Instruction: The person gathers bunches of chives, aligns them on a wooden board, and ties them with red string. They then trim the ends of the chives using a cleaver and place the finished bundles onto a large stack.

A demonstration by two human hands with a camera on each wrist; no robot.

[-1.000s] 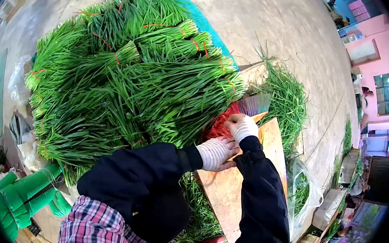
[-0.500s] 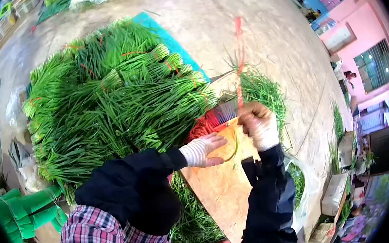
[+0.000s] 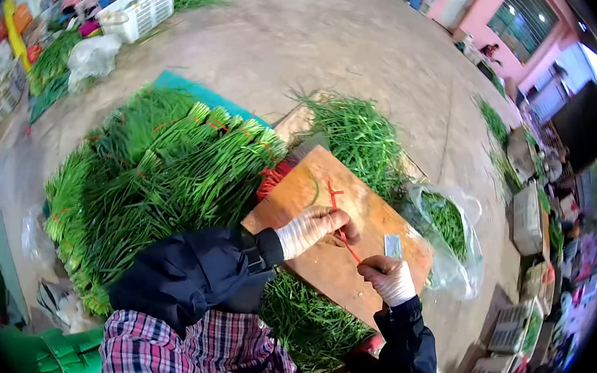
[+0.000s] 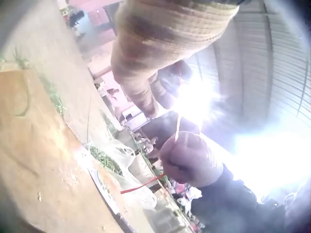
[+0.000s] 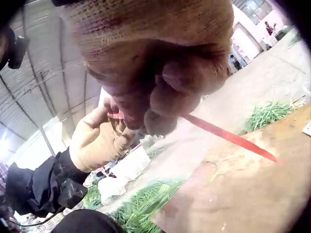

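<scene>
A thin red plastic strip (image 3: 349, 245) is stretched between the two hands over the wooden board (image 3: 293, 200). My left hand (image 3: 315, 229), its palm wrapped in striped cloth, pinches the strip, and a loose end sticks out beyond the fingers. Closer to the body, my right hand (image 3: 388, 279) grips the other part with curled fingers. From the right wrist view, a red tail of the strip (image 5: 233, 138) hangs out of that fist. A knife (image 4: 103, 188) lies on the board near its edge, below the hands.
Tied bundles of long green leaves (image 3: 189, 172) are heaped left of the board. A pile of red strips (image 3: 274, 179) sits at the board's far-left edge. Loose greens (image 3: 355, 138) lie beyond it, a clear plastic bag (image 3: 469, 256) to its right. A white crate (image 3: 138, 15) stands farther off.
My right hand has pulled a red strip from the pile and brought it towards the body. My left hand has risen off the board and taken hold of it. The head view has swung right.
</scene>
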